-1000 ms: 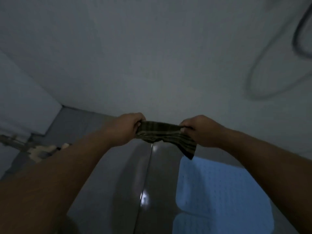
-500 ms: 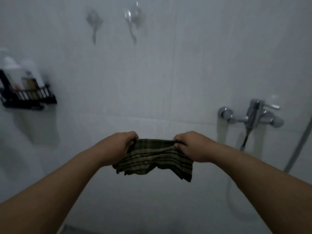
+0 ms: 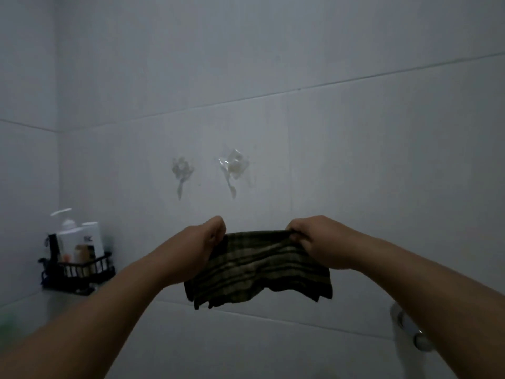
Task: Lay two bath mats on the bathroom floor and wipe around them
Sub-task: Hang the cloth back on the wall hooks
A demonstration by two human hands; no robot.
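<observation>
Both hands hold a dark plaid cloth stretched between them at chest height in front of the tiled wall. The left hand pinches the upper left corner; the right hand pinches the upper right corner. The fingers of each hand are curled tight on the fabric, and the lower edge of the cloth hangs free.

Change over the last second: the view has swung upward. One second ago it showed the floor and a pale blue bath mat below the hands; now neither floor nor mat is in view. The cloth has opened from a narrow bunched strip to a wider hanging panel, and the hands have moved further apart.

Two clear adhesive hooks are fixed to the wall just above the hands. A black wire caddy carrying bottles is mounted at the left. Part of a chrome tap fitting shows at the lower right.

Assessment: the raised, spread cloth near the hooks suggests wiping is finished and the cloth is about to be hung. Whether a second mat is laid cannot be determined here.
</observation>
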